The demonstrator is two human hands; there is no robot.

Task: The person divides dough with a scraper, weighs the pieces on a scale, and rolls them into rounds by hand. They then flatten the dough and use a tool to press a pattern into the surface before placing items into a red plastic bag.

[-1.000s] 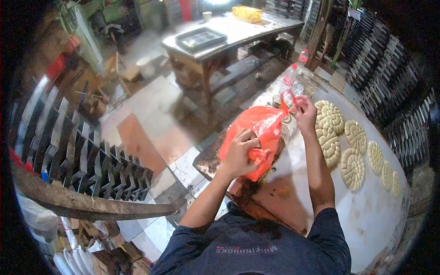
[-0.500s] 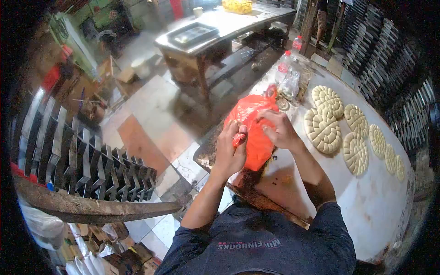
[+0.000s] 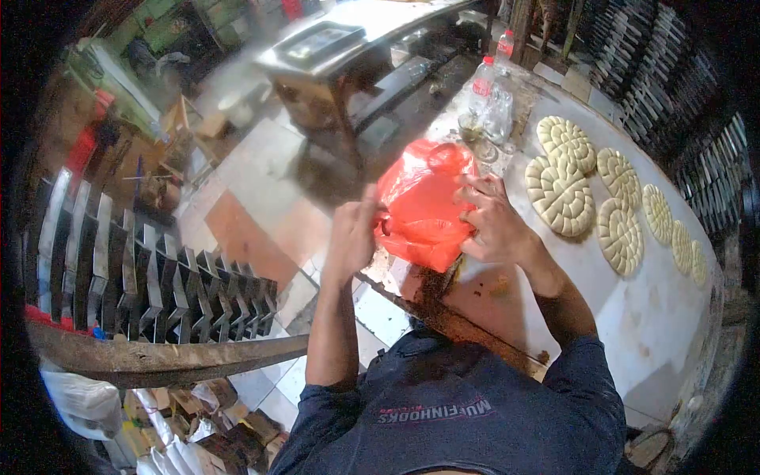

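Note:
A red plastic bag point(image 3: 423, 202) is held between my hands over the table's left corner. My left hand point(image 3: 354, 233) is closed on the bag's left edge. On the right side, my right hand point(image 3: 495, 220) grips the bag with bent fingers. The bag is spread wider at the top, and its contents cannot be made out. To the right, several round scored dough pieces point(image 3: 559, 196) lie on the pale tabletop point(image 3: 578, 293).
Bottles with red caps point(image 3: 481, 83) and a glass stand behind the bag. A second table point(image 3: 388, 20) holds a dark tray point(image 3: 321, 43). Stacked metal pans point(image 3: 150, 277) rise at left, above a wooden beam point(image 3: 174, 356). More stacks point(image 3: 657, 79) line the right.
My left hand has moved left and now pulls at the bag's left edge. My right hand has shifted slightly right. The bag is spread wider between them, and the view has tilted a little.

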